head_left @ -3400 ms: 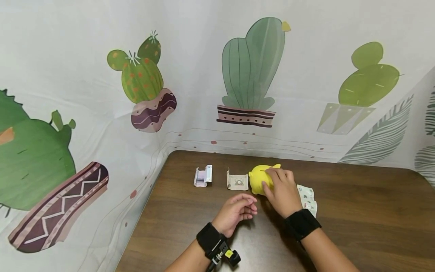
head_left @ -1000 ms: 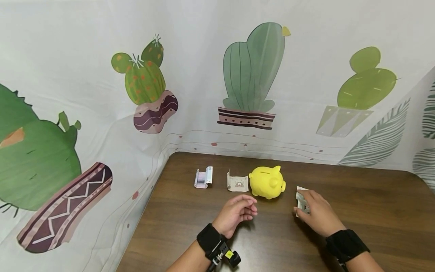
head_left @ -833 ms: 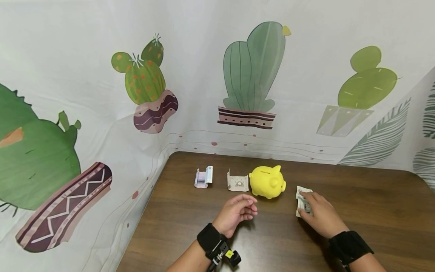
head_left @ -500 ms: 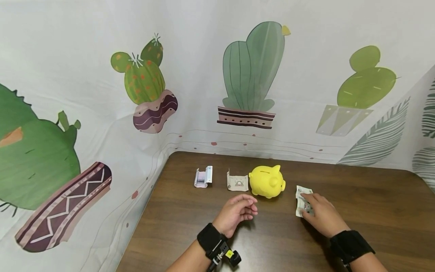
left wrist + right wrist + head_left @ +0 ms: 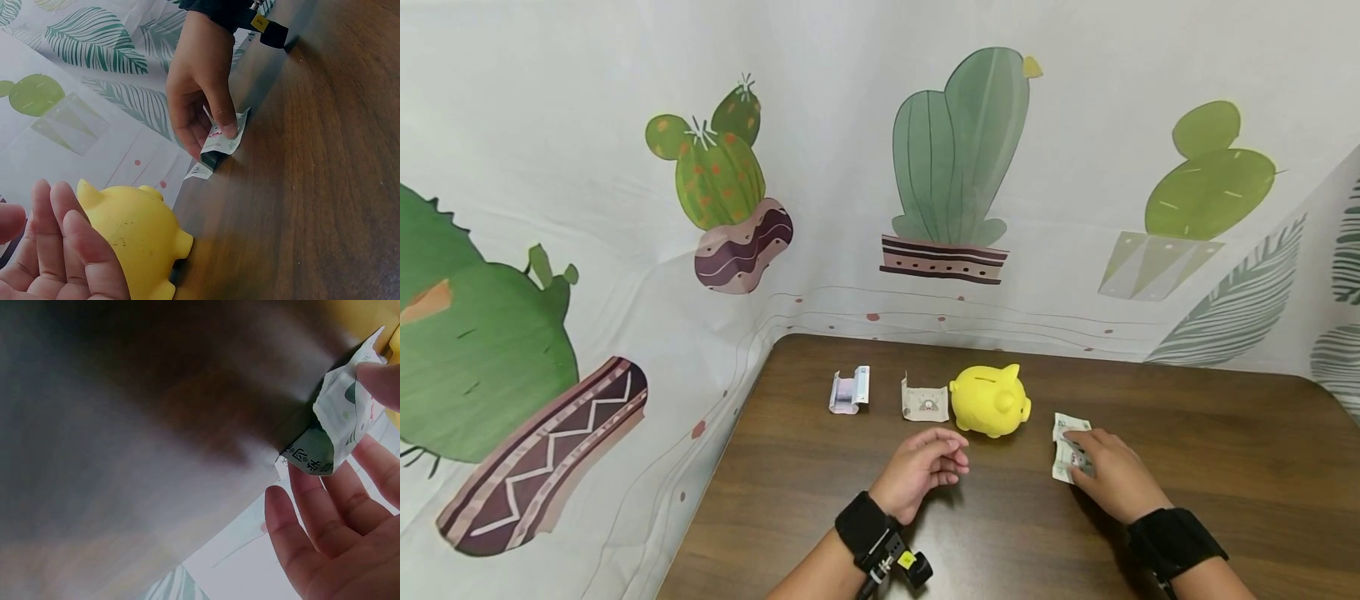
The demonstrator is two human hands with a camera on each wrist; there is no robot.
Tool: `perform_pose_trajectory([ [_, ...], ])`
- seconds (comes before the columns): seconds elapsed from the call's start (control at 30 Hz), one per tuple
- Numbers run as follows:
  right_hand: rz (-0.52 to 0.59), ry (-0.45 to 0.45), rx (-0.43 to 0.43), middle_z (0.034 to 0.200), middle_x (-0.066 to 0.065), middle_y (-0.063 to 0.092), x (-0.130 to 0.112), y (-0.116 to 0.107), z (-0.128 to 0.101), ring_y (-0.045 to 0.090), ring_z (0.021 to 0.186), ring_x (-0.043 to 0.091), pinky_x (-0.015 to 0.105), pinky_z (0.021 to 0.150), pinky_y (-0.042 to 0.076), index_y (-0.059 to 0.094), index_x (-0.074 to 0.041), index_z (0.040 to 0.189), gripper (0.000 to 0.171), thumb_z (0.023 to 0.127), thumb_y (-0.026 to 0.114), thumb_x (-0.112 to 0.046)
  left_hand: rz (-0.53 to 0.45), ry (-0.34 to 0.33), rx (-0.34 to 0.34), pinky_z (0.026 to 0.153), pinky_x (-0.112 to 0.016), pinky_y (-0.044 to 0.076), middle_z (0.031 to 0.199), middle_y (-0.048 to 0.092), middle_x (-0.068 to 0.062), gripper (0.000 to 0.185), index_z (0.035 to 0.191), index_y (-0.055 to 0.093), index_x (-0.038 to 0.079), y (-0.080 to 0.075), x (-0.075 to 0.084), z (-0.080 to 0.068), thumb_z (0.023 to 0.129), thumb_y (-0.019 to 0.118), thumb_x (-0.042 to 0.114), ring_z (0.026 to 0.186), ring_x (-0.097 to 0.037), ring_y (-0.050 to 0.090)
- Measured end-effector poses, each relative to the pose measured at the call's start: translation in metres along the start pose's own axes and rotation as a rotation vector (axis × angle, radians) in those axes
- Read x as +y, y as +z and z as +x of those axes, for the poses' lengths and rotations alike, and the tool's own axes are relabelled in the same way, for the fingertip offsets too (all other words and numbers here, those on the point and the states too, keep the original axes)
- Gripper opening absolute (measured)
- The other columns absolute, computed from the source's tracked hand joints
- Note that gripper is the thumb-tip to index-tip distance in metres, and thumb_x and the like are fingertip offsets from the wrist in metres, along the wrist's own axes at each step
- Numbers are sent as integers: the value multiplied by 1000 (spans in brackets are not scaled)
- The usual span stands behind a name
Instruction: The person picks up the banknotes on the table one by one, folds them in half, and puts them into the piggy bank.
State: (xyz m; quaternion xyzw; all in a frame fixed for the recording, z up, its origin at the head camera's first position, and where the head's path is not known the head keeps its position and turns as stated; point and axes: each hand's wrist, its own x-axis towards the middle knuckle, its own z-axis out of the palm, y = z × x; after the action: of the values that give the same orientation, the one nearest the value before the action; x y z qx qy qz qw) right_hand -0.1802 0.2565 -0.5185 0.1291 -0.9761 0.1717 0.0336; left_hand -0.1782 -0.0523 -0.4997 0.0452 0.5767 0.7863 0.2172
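Note:
My right hand [image 5: 1116, 475] pinches a creased, pale green banknote [image 5: 1070, 467] low over the table, right of a yellow piggy bank [image 5: 985, 404]. In the left wrist view, the thumb lies on the near side of the bent banknote [image 5: 226, 140] and the fingers are behind it. The right wrist view has the same note [image 5: 340, 412] arched between thumb and fingers. My left hand [image 5: 921, 471] rests near the piggy bank's front, loosely curled and holding nothing. The piggy bank stands upright, its top slot visible and its snout facing right.
A brownish creased banknote [image 5: 927, 404] lies just left of the piggy bank. Farther left is a purple-blue banknote [image 5: 848, 393] with upturned ends. The brown wooden table [image 5: 805, 500] meets a white cactus-print cloth [image 5: 835, 208] at its back and left edges.
My right hand has left the piggy bank, moved right and taken hold of the green banknote. Over the last second, it has shifted slightly with the note. My left hand has stayed still.

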Motion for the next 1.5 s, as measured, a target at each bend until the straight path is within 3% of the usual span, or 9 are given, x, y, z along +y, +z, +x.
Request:
perform_pose_trajectory([
  [0.43, 11, -23, 33, 112, 18, 65, 2, 2, -1, 62, 108, 41, 58, 93, 50, 64, 0, 127, 46, 84, 77, -13, -6, -4, 9, 74, -26, 53, 86, 68, 2, 17, 107, 67, 6, 0, -1, 1, 98, 58, 16, 78, -10, 66],
  [0.7, 14, -37, 66, 107, 13, 66, 3, 3, 0, 64, 102, 34, 53, 88, 52, 66, -1, 123, 43, 83, 78, -12, 2, -6, 16, 74, -26, 53, 86, 68, 2, 21, 111, 66, 1, 0, -2, 1, 98, 57, 15, 78, -11, 66],
  [0.93, 22, -5, 43, 103, 10, 66, 2, 2, 0, 62, 93, 25, 45, 78, 52, 66, -3, 119, 39, 84, 77, -11, 3, -7, 16, 75, -26, 54, 86, 68, 2, 21, 111, 66, 1, 0, -1, 1, 98, 57, 16, 78, -11, 66],
  [1.17, 23, -9, 60, 93, 3, 62, 3, 1, 0, 52, 79, 15, 33, 64, 44, 65, -5, 112, 34, 82, 79, -9, 1, -4, 15, 74, -26, 53, 86, 68, 2, 21, 111, 65, 1, 0, -2, 1, 98, 58, 16, 78, -10, 66],
  [1.5, 23, -6, 64, 92, 1, 61, 3, 1, 0, 54, 79, 15, 34, 64, 46, 64, -8, 102, 28, 79, 80, -6, 0, -3, 14, 75, -26, 53, 86, 68, 2, 20, 110, 66, 3, 0, -3, 2, 98, 58, 16, 78, -10, 66],
])
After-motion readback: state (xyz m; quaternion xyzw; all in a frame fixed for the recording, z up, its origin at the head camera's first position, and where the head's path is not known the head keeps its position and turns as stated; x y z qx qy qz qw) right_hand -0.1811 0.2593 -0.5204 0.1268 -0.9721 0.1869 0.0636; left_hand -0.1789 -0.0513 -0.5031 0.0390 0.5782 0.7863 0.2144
